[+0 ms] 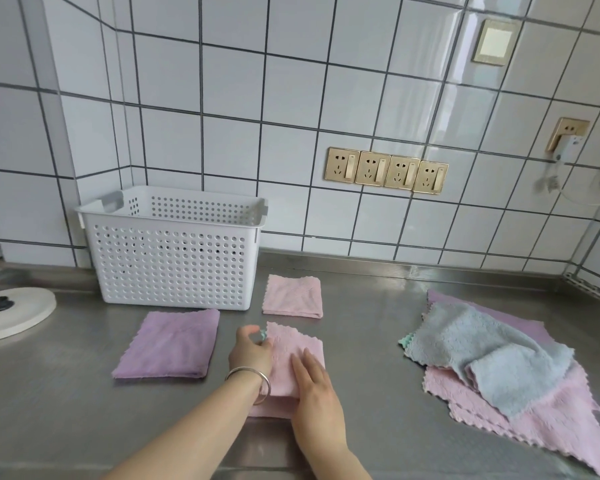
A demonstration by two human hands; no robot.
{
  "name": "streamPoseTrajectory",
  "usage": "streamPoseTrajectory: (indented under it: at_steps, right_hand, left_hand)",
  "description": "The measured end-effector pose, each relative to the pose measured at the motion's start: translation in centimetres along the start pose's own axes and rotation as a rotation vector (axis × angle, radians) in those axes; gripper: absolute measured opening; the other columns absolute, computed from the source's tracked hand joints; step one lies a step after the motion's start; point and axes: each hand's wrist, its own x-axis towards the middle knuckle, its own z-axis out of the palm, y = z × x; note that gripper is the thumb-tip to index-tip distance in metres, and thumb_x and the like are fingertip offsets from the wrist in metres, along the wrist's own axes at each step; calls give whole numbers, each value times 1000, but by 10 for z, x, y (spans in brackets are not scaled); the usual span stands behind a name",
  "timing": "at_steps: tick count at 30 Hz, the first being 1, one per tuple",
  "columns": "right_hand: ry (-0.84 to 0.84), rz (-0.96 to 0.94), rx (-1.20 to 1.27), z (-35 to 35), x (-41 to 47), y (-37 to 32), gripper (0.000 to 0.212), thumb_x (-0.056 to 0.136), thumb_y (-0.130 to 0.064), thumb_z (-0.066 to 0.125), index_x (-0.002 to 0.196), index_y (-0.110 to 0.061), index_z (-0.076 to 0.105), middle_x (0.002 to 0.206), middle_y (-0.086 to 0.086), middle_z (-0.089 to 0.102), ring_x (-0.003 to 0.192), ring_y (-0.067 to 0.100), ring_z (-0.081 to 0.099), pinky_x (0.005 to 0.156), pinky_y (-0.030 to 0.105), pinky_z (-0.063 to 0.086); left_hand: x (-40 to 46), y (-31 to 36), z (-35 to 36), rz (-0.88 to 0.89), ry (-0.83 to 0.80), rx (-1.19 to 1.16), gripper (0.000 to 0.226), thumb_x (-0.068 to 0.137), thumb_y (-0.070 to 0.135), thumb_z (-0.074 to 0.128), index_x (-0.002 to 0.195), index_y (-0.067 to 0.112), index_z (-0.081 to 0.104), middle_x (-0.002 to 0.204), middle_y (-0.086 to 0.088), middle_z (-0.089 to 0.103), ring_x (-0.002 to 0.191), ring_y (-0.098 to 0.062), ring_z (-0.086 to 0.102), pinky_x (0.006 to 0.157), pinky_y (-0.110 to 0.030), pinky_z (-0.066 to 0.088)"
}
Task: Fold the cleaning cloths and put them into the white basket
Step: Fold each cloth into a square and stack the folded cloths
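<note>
I am standing in a home kitchen. A stainless steel counter [378, 306] is running along a wall of white tiles [291, 81] with dark grout, and a raised steel lip is sealing the joint between them. 4 gold-coloured sockets [386, 170] are sitting in a row above the worktop, and 1 more [567, 133] is holding a plug further right. At the left edge a round white lid [11, 311] is lying flat.

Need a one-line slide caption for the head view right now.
Both hands, left hand and right hand, fold a pink cloth on the steel counter near the white basket.
</note>
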Motion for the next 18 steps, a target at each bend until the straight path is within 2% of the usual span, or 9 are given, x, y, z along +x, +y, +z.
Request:
streamPoseTrajectory:
  at_steps: [2, 3, 4, 6, 8, 12, 14, 18]
  right_hand:
    - [38, 12, -46, 12, 0, 3, 76, 66, -2, 26, 137, -15, 47, 149, 0, 37, 137, 18, 37, 95, 23, 45]
    - [38, 11, -28, 13, 0, 2, 72, 61, 2, 35, 127, -14, 59, 138, 1, 52, 126, 20, 52, 83, 22, 52]
    - [3, 23, -6, 11, 0, -1, 68, 55, 3, 41, 114, -17, 69, 125, 0, 63, 113, 17, 62, 71, 16, 54]
    - [-28, -7, -75, 5, 1, -5, 63, 55, -2, 35, 96, -27, 75, 107, -8, 71, 96, 8, 69, 59, 7, 49]
    - [-29, -45, -142, 2, 1, -8, 62, 59, -9, 27, 90, -31, 76, 103, -9, 72, 92, 7, 70, 59, 6, 49]
    - [-49, -99, -193, 3, 2, -7, 57, 58, -9, 33, 93, -26, 75, 104, -3, 72, 92, 13, 70, 66, 13, 54]
    - [-42, -109, -169, 3, 3, -5, 58, 53, -5, 42, 98, -25, 73, 106, -2, 71, 93, 15, 70, 67, 15, 55]
    - [-62, -104, -162, 3, 1, -5, 60, 55, -5, 36, 99, -27, 71, 106, -4, 71, 95, 14, 69, 70, 16, 55]
  left_hand:
    - [2, -1, -2, -13, -24, 25, 26, 87, 20, 57, 112, 12, 61, 100, -8, 68, 93, -27, 62, 79, -25, 44]
    - [3, -2, -2, -22, -33, 36, 24, 87, 22, 57, 108, 12, 64, 102, -9, 70, 97, -28, 63, 83, -26, 46]
    - [3, -2, -2, -29, -40, 43, 21, 86, 24, 58, 104, 15, 66, 103, -9, 70, 99, -28, 63, 87, -28, 48]
    - [4, 0, -5, -9, -27, 51, 9, 84, 27, 58, 91, 25, 64, 98, -5, 70, 97, -27, 63, 87, -29, 48]
    - [6, 1, -8, 46, -18, 85, 3, 84, 29, 59, 82, 29, 61, 91, -2, 68, 93, -25, 63, 84, -27, 47]
    - [12, 2, -16, 149, 26, 183, 25, 86, 20, 57, 64, 29, 51, 79, -2, 63, 78, -22, 56, 74, -25, 43]
    - [17, 1, -21, 194, 66, 245, 30, 88, 16, 53, 60, 26, 44, 81, -6, 64, 75, -22, 52, 71, -26, 41]
    - [25, 0, -30, 252, 79, 330, 31, 90, 13, 48, 62, 24, 40, 87, -13, 69, 74, -25, 51, 68, -29, 40]
